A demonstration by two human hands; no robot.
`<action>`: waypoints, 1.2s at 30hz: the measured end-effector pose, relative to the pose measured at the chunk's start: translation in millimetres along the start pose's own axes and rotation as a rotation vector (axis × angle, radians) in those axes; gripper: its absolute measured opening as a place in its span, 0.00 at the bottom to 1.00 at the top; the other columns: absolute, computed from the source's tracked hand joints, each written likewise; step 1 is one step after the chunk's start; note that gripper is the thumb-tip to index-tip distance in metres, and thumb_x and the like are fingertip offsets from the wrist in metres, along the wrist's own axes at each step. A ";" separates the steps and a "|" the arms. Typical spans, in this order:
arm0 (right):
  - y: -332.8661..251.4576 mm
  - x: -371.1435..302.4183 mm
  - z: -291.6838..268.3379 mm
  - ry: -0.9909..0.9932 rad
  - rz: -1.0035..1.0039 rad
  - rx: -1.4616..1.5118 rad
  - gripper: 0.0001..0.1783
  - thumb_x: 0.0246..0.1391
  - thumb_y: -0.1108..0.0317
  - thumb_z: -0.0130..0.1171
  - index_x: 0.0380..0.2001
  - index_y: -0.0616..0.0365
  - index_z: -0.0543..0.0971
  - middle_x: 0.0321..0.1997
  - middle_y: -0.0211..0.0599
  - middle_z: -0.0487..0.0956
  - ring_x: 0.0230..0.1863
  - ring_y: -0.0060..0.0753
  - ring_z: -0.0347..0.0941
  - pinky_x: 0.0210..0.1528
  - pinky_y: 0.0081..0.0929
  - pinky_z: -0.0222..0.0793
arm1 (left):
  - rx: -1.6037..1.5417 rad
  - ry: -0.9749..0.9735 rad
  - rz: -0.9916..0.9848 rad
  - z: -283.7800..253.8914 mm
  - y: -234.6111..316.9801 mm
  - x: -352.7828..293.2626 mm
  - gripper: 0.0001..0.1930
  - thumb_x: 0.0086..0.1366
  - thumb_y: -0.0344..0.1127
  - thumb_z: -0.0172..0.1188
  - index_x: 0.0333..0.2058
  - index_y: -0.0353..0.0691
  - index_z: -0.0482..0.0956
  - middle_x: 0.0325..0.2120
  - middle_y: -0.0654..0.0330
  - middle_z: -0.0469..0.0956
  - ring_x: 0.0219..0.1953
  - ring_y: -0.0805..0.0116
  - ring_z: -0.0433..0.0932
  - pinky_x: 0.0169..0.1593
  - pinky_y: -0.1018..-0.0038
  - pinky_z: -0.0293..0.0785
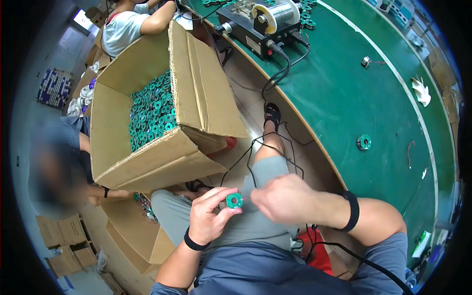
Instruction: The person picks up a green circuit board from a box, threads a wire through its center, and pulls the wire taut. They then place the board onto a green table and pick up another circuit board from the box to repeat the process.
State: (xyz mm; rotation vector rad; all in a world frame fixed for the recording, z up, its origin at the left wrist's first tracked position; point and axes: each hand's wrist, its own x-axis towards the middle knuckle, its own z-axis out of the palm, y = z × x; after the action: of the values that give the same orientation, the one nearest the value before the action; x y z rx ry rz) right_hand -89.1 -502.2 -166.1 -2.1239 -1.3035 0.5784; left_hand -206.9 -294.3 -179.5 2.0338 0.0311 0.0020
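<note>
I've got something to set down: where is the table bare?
Bare: the green table between the small motor and the lone green ring, and between that ring and the right arm. Crowded: the far end, around the black box and wire spool.

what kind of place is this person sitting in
Probably a small electronics assembly workshop: a large cardboard box is filled with round green parts, a solder wire spool sits on a black machine, and co-workers sit nearby.
</note>
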 end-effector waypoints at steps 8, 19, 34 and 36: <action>3.9 2.8 -0.5 0.087 -0.067 -0.086 0.05 0.54 0.65 0.62 0.30 0.52 0.77 0.20 0.36 0.77 0.27 0.42 0.79 0.31 0.41 0.73 | -0.008 -0.021 -0.057 -7.7 -3.2 3.7 0.20 0.52 0.28 0.74 0.45 0.35 0.82 0.38 0.55 0.84 0.39 0.60 0.83 0.44 0.71 0.78; -1.7 6.6 -2.9 0.153 -0.209 -0.153 0.08 0.49 0.66 0.65 0.32 0.49 0.77 0.22 0.26 0.76 0.28 0.33 0.77 0.34 0.33 0.70 | -0.030 -0.037 -0.007 -11.7 5.2 8.7 0.21 0.52 0.29 0.74 0.46 0.35 0.83 0.37 0.55 0.84 0.38 0.63 0.83 0.43 0.72 0.77; -5.5 4.5 -1.3 0.140 -0.280 -0.149 0.09 0.47 0.65 0.66 0.30 0.49 0.76 0.18 0.26 0.72 0.25 0.33 0.75 0.33 0.32 0.67 | -0.087 -0.043 0.016 -15.1 0.5 7.9 0.20 0.53 0.29 0.74 0.46 0.34 0.83 0.38 0.54 0.85 0.39 0.62 0.84 0.44 0.71 0.78; 3.3 7.4 -5.4 0.200 -0.200 -0.159 0.09 0.46 0.64 0.67 0.30 0.49 0.76 0.18 0.25 0.72 0.25 0.31 0.74 0.32 0.31 0.66 | -0.093 -0.071 -0.001 -16.2 2.5 8.0 0.20 0.53 0.29 0.74 0.46 0.34 0.83 0.38 0.54 0.85 0.39 0.62 0.84 0.44 0.71 0.79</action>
State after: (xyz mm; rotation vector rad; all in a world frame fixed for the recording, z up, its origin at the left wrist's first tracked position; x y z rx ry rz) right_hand -80.4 -498.1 -164.8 -2.0807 -1.4646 0.1791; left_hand -199.1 -280.8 -170.1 1.9393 -0.0128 -0.0684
